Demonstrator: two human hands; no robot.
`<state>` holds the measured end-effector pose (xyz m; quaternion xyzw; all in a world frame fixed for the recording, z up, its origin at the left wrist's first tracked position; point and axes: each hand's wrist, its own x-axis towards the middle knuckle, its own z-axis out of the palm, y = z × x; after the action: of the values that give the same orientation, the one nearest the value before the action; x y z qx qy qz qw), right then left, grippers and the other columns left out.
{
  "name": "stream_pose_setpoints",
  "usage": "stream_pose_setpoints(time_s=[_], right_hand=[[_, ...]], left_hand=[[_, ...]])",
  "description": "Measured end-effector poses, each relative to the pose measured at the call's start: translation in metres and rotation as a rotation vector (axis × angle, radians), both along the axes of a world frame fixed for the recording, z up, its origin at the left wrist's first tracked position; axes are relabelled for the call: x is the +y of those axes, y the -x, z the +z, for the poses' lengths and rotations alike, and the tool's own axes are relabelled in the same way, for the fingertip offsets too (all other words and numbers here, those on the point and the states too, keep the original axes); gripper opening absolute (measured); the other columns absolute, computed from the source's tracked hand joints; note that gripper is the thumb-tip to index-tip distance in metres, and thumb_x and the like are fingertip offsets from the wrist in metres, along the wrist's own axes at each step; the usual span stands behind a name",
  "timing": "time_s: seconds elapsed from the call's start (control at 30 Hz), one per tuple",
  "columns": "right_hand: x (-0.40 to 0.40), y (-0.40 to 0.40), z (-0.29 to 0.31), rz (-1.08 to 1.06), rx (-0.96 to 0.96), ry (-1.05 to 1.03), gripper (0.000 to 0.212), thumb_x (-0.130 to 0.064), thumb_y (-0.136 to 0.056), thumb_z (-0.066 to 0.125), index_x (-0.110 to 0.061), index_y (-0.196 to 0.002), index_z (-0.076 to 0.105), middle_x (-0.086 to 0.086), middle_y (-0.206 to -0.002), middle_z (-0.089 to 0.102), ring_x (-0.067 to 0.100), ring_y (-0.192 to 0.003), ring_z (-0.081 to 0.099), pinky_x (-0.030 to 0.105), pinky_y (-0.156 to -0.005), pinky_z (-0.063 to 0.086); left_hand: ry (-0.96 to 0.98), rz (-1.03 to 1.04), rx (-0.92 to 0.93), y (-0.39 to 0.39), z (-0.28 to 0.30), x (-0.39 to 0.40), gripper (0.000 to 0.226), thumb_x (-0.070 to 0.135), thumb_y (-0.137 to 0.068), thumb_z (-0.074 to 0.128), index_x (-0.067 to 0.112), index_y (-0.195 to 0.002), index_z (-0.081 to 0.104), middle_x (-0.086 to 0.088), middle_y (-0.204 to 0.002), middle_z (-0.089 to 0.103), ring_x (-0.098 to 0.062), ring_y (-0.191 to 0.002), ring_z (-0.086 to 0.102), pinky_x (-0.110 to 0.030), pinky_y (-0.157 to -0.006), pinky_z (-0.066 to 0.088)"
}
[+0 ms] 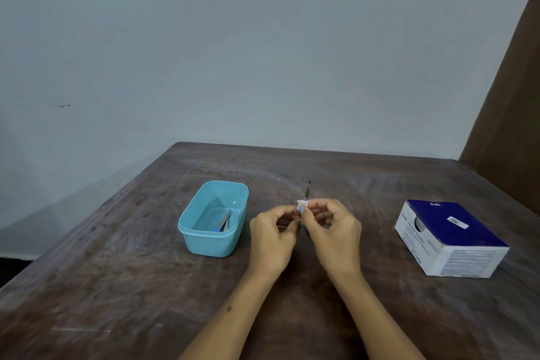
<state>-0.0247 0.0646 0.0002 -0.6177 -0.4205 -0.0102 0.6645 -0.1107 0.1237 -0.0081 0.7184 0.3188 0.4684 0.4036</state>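
Over the middle of the brown wooden table, my left hand and my right hand meet fingertip to fingertip. Between them they pinch a small white swab, which sticks up just above the fingers. A thin dark metal tool lies on the table just beyond the hands; its near end is hidden behind them. I cannot tell whether either hand touches it.
A light blue plastic tub stands left of the hands and holds a metal tool with a blue part. At the right sits a blue and white box of alcohol swabs. A pale wall rises behind the table.
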Motion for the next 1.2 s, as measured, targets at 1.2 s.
stream_pose_setpoints(time_s=[1.2], right_hand=[[0.0024, 0.0017, -0.0015, 0.005, 0.043, 0.023, 0.016, -0.01, -0.081, 0.071, -0.026, -0.081, 0.068, -0.002, -0.076, 0.069, 0.006, -0.064, 0.066, 0.024, -0.06, 0.055]], left_hand=[[0.198, -0.081, -0.18, -0.0026, 0.0004, 0.0031, 0.037, -0.014, -0.076, 0.062, 0.019, -0.089, 0.072, 0.003, -0.081, 0.073, -0.013, -0.08, 0.071, -0.027, -0.075, 0.058]])
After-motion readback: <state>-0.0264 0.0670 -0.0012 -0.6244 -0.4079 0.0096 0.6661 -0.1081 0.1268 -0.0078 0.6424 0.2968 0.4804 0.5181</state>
